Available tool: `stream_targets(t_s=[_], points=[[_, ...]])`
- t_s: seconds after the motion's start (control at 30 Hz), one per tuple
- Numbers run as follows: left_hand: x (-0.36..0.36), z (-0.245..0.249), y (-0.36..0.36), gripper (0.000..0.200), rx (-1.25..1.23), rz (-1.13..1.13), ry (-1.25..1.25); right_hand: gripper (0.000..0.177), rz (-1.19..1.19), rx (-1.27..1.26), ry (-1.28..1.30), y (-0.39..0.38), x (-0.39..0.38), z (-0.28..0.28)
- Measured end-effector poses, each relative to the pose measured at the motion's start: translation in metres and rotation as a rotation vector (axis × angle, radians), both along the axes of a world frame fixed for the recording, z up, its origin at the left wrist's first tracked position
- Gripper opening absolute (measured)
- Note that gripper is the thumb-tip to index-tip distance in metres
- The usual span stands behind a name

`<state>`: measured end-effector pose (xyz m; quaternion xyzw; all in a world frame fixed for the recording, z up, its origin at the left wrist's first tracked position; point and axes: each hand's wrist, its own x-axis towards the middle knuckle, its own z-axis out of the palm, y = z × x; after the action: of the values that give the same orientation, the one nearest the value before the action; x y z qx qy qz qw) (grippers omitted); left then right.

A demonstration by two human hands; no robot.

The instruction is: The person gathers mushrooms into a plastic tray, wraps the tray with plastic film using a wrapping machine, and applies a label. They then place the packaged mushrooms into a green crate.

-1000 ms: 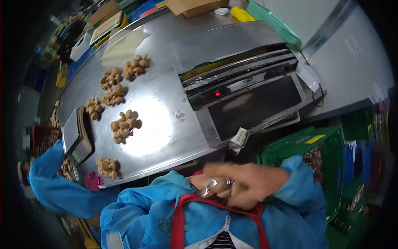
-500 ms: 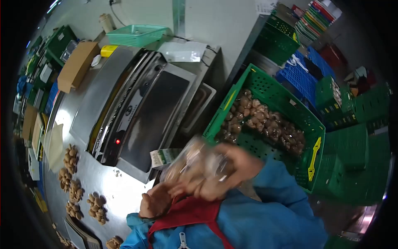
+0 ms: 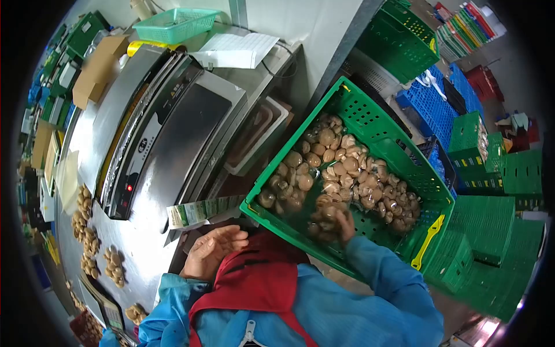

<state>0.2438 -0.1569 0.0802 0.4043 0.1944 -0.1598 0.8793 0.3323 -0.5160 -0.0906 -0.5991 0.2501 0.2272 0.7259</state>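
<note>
My right hand (image 3: 346, 226) reaches over the near wall of a green plastic crate (image 3: 373, 122), its fingers closed around a pack of brown mushrooms (image 3: 325, 217) low inside. More mushrooms in shiny clear wrap (image 3: 352, 168) lie along the crate's far side and left end. My left hand (image 3: 214, 250) is held in front of the red apron (image 3: 254, 283), fingers stretched out and nothing in it. Just above that hand, a strip of printed labels (image 3: 199, 211) hangs at the edge of the wrapping machine (image 3: 188, 124).
Loose mushroom clusters (image 3: 87, 243) and a scale (image 3: 107, 306) sit on the steel table (image 3: 136, 243) at left. A mint-green basket (image 3: 176, 26) stands behind the machine. Stacked green crates (image 3: 483, 231) and a blue pallet (image 3: 430, 107) are to the right.
The mushroom pack, blurred in front of my chest between both hands before, is now down in the crate with my right hand. My left hand has let go of it. The view has shifted.
</note>
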Motion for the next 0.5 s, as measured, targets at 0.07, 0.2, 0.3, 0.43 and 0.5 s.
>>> stream_targets(t_s=[0.07, 0.2, 0.3, 0.43, 0.5], points=[[-0.004, -0.002, -0.005, 0.071, 0.033, 0.042, 0.049, 0.062, 0.009, -0.045, -0.063, 0.022, -0.005, -0.016], [-0.02, -0.012, -0.008, 0.062, 0.044, 0.101, 0.105, 0.069, 0.44, -0.397, -0.157, 0.017, 0.016, 0.017], [-0.036, -0.02, -0.001, 0.047, -0.015, 0.085, 0.129, 0.089, 1.149, -0.688, 0.688, -0.014, 0.065, 0.032], [-0.089, -0.044, 0.02, 0.039, 0.279, 0.264, 0.081, 0.055, 1.008, -0.718, 0.083, -0.008, 0.142, 0.074], [-0.126, -0.064, 0.039, 0.034, 0.28, 0.594, 0.175, 0.044, 0.952, -0.501, -0.244, 0.074, 0.153, 0.142]])
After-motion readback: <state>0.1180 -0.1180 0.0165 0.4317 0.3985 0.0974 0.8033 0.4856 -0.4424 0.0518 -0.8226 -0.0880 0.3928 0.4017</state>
